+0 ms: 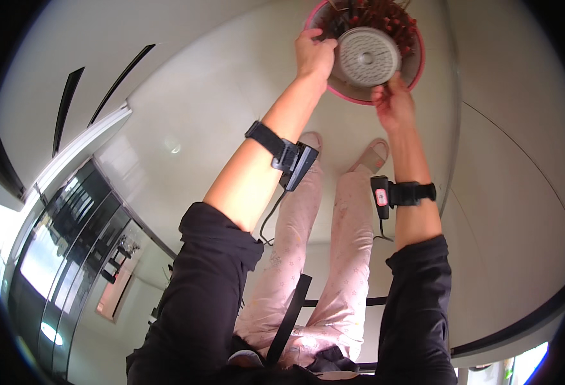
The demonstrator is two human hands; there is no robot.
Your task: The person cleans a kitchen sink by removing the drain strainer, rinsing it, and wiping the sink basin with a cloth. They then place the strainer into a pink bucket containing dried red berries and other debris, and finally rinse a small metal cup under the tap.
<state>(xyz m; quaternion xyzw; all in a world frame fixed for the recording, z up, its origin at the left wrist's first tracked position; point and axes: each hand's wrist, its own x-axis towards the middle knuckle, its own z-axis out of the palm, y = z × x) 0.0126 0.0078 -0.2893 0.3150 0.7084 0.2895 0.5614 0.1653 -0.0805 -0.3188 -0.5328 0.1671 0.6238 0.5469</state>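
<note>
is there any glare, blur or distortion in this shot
Head view: fisheye distortion, with straight lines bowing toward the black border; head view, lower left: white glare on the dark panels, plus a small bright spot on the floor; head view, top: the right hand looks slightly soft, though the disc still shows its surface pattern.

Pale glossy floor (231, 96); dark glass panels (70, 247) left, black strips (67, 106) above.
</note>
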